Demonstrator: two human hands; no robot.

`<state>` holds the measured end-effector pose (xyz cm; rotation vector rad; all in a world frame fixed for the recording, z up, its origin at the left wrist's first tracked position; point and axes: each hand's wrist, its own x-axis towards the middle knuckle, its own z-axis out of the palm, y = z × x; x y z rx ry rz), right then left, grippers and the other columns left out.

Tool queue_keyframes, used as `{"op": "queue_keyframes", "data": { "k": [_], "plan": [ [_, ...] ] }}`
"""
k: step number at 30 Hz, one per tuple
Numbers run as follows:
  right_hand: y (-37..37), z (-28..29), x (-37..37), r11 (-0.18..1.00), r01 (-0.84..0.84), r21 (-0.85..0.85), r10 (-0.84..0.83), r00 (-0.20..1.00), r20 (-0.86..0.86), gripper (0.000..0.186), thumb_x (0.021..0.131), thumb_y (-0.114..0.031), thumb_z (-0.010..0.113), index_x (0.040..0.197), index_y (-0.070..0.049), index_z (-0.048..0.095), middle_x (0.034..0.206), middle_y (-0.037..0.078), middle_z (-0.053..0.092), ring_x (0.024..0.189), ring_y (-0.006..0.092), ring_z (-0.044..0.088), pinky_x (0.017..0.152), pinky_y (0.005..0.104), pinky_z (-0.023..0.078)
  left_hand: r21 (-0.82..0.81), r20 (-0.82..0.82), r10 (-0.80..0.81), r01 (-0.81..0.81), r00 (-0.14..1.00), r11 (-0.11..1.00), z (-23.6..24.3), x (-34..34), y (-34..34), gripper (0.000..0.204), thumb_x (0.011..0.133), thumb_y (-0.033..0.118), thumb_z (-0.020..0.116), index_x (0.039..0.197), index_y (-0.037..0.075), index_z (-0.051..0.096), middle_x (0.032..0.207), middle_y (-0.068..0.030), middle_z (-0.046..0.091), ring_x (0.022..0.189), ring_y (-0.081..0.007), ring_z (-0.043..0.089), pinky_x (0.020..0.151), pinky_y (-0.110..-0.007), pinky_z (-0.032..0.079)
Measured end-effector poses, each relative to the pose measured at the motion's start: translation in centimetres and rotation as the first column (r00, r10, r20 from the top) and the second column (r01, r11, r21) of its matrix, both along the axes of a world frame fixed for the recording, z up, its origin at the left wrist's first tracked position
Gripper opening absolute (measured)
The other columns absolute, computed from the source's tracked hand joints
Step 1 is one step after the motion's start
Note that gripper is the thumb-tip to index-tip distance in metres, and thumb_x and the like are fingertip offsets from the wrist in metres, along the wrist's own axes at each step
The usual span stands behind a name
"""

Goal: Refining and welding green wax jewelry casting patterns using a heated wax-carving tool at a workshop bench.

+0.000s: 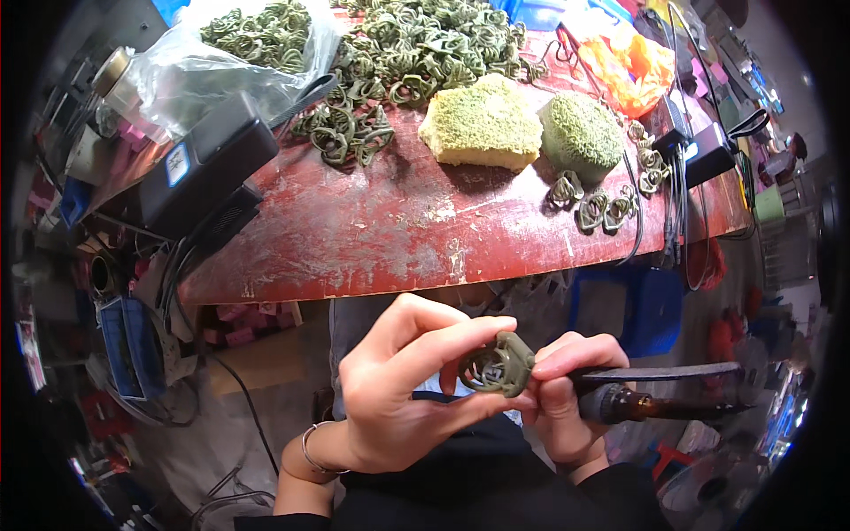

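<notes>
In front of my body, my left hand pinches a dark green, open-worked piece like a wax ring between thumb and fingers. A bracelet circles that wrist. My right hand is closed on a dark pen-like tool with a brownish shaft, its thin tip pointing right. A flat dark strip runs just above the tool, out of the same hand. My right fingertips meet the green piece's right side. Beyond the table's front edge stand a yellow sponge-like block and a rounded green block, both dusted with green crumbs.
A heap of similar green pieces covers the back of the worn red table. More lie in a clear plastic bag. Black boxes stand left, with cables. An orange bag sits back right; a blue crate stands below.
</notes>
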<state>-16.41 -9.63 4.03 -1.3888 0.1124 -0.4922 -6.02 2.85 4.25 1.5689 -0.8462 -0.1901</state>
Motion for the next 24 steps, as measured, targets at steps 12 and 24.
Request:
{"op": "queue_keyframes", "data": {
  "k": [12, 24],
  "plan": [
    [0.3, 0.0, 0.4, 0.969, 0.237, -0.069, -0.239, 0.971, -0.010, 0.022, 0.089, -0.020, 0.054, 0.096, -0.003, 0.043, 0.070, 0.010, 0.054, 0.046, 0.0079, 0.046, 0.040, 0.0182, 0.035, -0.146, 0.049, -0.002, 0.009, 0.999, 0.989, 0.3, 0.4, -0.2, 0.042, 0.058, 0.004, 0.081, 0.097, 0.002, 0.064, 0.087, -0.0082, 0.055, 0.080, -0.0177, 0.059, 0.066, -0.026, 0.050],
    [-0.3, -1.6, 4.0, 0.958, 0.287, -0.003, -0.283, 0.945, -0.161, 0.020, 0.088, -0.018, 0.055, 0.096, -0.004, 0.043, 0.063, 0.009, 0.053, 0.043, 0.0086, 0.043, 0.039, 0.0189, 0.033, -0.264, -0.086, -0.238, 0.209, 0.967, 0.942, 0.3, 4.6, -0.2, 0.064, 0.060, -0.009, 0.076, 0.107, 0.000, 0.034, 0.093, -0.0246, 0.060, 0.087, -0.0325, 0.063, 0.075, -0.040, 0.054]
  ]
}}
